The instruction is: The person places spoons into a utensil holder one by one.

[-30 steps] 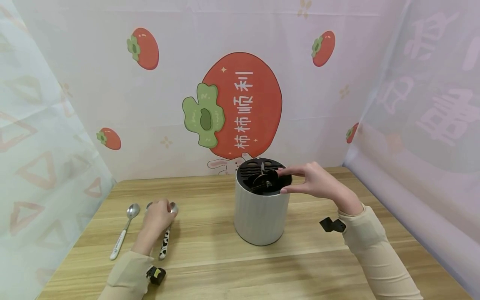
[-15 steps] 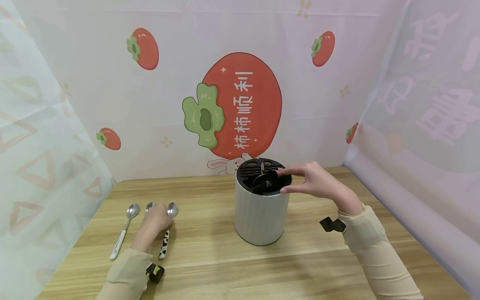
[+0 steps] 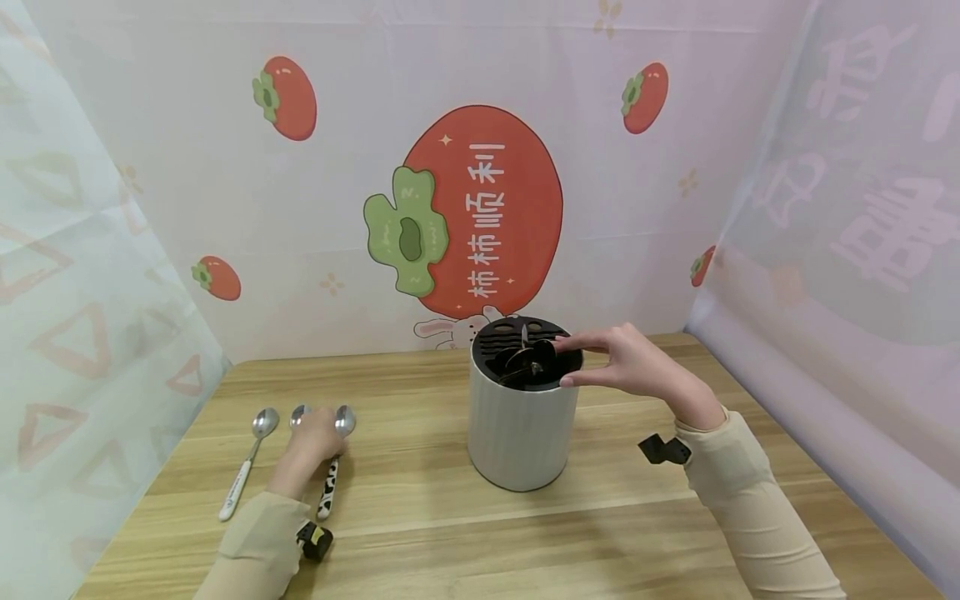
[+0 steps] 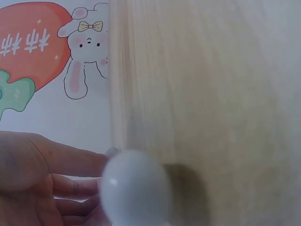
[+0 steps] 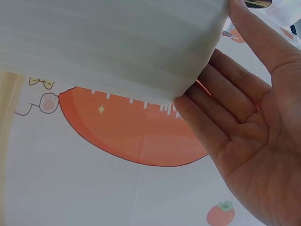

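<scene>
At the left of the head view my left hand (image 3: 311, 437) pinches the middle spoon (image 3: 299, 414). Its bowl shows past the knuckles; the hand and forearm hide the rest. In the left wrist view a blurred white handle end (image 4: 136, 188) stands close to the camera, beside the thumb and curled fingers. My right hand (image 3: 633, 360) holds the ribbed white utensil holder (image 3: 521, 433) by its upper right edge, thumb at the front and fingers farther back. Thumb and fingers also meet the holder's edge in the right wrist view (image 5: 188, 70).
A white-handled spoon (image 3: 246, 471) lies at the far left and a cow-patterned spoon (image 3: 328, 487) just right of my left hand. Dark utensils (image 3: 532, 358) stand in the holder's black slotted top. Printed cloth walls surround the wooden table (image 3: 420, 550).
My left hand has shifted slightly left and down, baring more of the cow-patterned spoon's bowl. The right hand and the utensil holder have stayed in place.
</scene>
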### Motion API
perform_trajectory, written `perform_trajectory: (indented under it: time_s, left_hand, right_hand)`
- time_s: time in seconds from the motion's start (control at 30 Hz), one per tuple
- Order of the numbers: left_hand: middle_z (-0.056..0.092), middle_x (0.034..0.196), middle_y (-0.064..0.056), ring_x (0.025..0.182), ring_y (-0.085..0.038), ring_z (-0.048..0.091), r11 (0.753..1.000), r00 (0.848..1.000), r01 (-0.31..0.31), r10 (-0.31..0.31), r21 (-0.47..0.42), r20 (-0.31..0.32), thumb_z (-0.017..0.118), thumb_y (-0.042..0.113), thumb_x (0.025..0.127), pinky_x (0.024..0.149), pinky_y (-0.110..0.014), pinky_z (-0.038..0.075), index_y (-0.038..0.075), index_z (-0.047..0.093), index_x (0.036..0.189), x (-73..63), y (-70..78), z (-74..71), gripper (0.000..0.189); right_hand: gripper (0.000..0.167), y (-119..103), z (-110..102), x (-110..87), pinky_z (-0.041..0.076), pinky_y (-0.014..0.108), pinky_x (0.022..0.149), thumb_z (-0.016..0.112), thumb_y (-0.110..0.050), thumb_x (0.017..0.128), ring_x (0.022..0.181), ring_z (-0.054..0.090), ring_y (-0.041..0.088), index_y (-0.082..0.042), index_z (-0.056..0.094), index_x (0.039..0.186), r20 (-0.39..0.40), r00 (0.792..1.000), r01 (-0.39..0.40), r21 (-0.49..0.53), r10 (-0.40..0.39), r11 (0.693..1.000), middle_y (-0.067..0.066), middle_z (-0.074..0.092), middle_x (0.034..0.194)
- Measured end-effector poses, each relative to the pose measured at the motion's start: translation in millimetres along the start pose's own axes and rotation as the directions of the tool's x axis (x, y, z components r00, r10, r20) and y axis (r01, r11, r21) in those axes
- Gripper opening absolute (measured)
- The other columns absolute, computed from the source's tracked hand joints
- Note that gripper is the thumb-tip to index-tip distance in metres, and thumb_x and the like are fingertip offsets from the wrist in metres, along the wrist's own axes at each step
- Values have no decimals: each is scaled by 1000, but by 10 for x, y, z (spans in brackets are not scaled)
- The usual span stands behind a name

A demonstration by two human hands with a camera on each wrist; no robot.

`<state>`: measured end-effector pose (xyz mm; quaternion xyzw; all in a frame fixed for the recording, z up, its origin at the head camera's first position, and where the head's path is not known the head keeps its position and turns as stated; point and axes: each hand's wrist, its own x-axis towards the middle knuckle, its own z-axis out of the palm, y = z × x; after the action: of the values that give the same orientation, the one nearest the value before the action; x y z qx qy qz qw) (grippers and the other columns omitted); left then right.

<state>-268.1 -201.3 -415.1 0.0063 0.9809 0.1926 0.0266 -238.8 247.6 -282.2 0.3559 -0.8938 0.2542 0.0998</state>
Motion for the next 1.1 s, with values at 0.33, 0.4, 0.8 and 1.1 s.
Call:
perform_trajectory:
  time_s: [0.33, 0.4, 0.8, 1.1]
  left_hand:
    - [55, 60, -9, 50, -16, 49, 995, 997, 72, -70, -75, 29, 70, 0, 71, 44, -22, 39, -3, 60, 72, 0, 24, 3, 11]
    - [54, 58, -9, 49, -15, 49, 992, 996, 85, -82, -89, 36, 69, 0, 72, 44, -21, 39, -2, 59, 71, 5, 28, 5, 10]
    - [54, 54, -8, 46, -14, 49, 991, 997, 83, -83, -102, 11, 68, -1, 70, 42, -20, 37, -2, 57, 69, 25, 11, 17, 11]
    - [53, 52, -7, 45, -14, 48, 990, 996, 92, -91, -104, 16, 69, 0, 71, 41, -19, 37, -1, 57, 68, 21, 22, 10, 12]
  right_hand:
    - [46, 5, 6, -7, 50, 40, 94, 75, -40, 78, 115, 61, 18, -17, 68, 118, 0, 1000, -1, 0, 1, 1000, -1, 68, 118]
    - [46, 7, 5, -9, 50, 40, 94, 75, -40, 78, 115, 61, 18, -17, 68, 118, 1, 1000, -1, 2, 1, 1000, -1, 68, 118]
    - [47, 2, -3, -6, 50, 40, 94, 75, -40, 78, 115, 61, 18, -17, 68, 118, 4, 1000, -6, -8, 6, 1000, -1, 68, 118]
    - [47, -7, -3, 3, 50, 39, 94, 76, -39, 77, 115, 61, 17, -17, 68, 117, 2, 1000, -4, -6, 4, 1000, -2, 68, 118]
